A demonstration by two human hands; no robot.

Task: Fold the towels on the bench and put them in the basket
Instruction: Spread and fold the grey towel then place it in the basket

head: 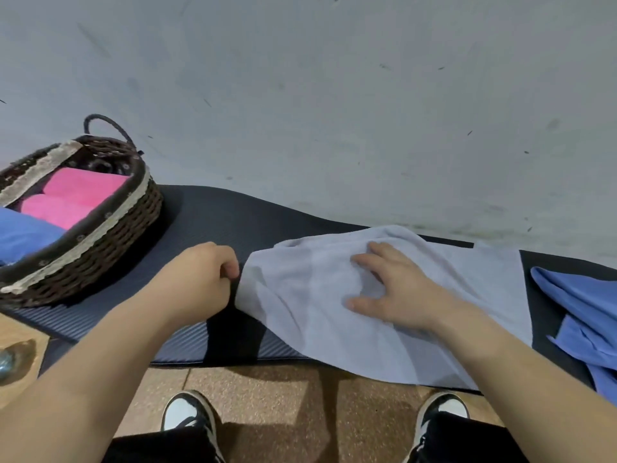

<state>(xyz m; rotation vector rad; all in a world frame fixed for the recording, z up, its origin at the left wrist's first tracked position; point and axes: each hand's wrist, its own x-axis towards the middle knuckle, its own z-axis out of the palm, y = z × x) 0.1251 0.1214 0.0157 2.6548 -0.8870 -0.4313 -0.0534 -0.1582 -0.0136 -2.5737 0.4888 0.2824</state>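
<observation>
Head view: left hand (pixel 200 279) seemingly pinches the limp grey towel (pixel 300 312) by its edge; right hand (pixel 397 289) presses it, fingers (pixel 367 262) spread; best gripped at corners.

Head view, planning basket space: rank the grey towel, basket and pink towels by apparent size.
Grey towel, largest.
Basket, though the frame's left edge cuts it off.
Pink towels, smallest, lying inside the basket.

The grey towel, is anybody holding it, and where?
Yes. The left hand pinches the grey towel at its left edge. The right hand only rests on top, fingers spread.
</observation>
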